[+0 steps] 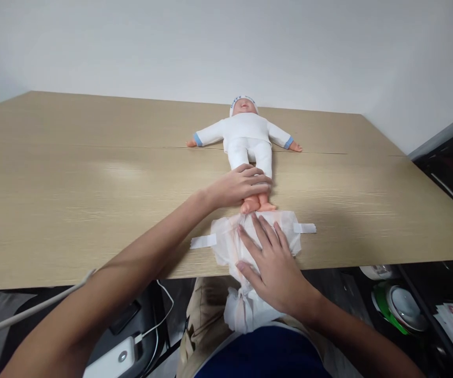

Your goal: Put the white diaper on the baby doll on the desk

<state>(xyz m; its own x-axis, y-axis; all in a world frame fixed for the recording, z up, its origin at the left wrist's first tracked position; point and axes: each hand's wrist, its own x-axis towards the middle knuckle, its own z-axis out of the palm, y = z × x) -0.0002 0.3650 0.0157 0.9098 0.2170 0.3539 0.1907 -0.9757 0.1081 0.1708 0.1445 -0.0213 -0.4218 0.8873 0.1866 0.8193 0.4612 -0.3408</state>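
From where I stand, a soft-bodied doll in a white outfit with blue cuffs point(246, 128) lies face up on the pale wood-grain worktop point(92, 199), its long axis running straight away from the person, feet nearest. The left hand point(242, 186) lies across its shins, fingers together and curving over; I can't tell how firmly they grip. Just beyond the feet, towards the person, a crumpled white diaper with side tabs point(230, 247) continues that line, its near end hanging over the edge. The right hand point(273, 268) rests on it, palm down, fingers spread. So the left hand is nearer the doll.
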